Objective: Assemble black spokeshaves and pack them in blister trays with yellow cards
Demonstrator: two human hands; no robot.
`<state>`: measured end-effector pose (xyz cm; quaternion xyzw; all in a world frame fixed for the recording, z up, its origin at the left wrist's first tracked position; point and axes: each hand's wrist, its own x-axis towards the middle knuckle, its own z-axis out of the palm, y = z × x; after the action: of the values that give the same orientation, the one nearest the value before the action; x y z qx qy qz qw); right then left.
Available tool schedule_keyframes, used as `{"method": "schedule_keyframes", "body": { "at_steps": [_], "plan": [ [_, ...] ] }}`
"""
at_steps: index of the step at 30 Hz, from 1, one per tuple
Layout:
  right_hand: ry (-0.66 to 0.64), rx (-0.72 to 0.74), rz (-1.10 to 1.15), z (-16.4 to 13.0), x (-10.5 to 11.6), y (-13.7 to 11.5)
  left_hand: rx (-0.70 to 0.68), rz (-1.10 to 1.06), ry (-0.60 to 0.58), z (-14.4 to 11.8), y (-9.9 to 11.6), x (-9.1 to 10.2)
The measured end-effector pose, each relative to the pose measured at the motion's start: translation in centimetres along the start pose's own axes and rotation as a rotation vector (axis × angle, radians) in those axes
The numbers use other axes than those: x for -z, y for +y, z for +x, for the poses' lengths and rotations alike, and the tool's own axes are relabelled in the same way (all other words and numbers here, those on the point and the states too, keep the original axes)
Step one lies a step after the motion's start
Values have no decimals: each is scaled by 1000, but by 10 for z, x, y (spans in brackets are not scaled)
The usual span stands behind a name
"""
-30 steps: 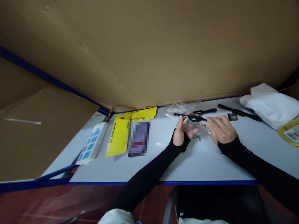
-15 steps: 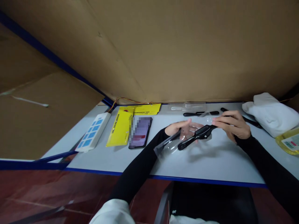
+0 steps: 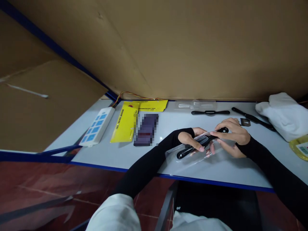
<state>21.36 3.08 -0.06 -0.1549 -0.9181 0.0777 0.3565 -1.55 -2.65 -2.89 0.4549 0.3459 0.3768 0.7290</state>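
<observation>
A black spokeshave lies slantwise along a clear plastic package above the table. My left hand grips the package, its thumb pressed across the spokeshave and its fingers underneath. At the far handle, my right hand pinches the tool's upper end, with its other fingers by the package's edge. Just beyond my right hand is a small dark metal plate with a cut-out. Two more black spokeshave bodies lie behind, one level and one slanted.
Another clear plastic package lies along the back panel. To the left are yellow printed cards, a blurred-out phone and a white power strip. At right sit a white cloth bundle and a bottle of yellow liquid.
The spokeshave has come down from beside the package onto it. My left thumb now presses on the tool, and my right hand has shifted slightly left and down. The view has tilted a little.
</observation>
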Motion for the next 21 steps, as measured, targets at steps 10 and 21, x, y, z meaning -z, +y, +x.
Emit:
{"method": "schedule_keyframes", "body": {
  "at_steps": [10,21],
  "plan": [
    [231,-217,-156,1,-7,-2,97,-20,-139,11,27,15],
    [163,-699,-79,-13,-16,23,62,-117,423,32,27,28]
  ]
}}
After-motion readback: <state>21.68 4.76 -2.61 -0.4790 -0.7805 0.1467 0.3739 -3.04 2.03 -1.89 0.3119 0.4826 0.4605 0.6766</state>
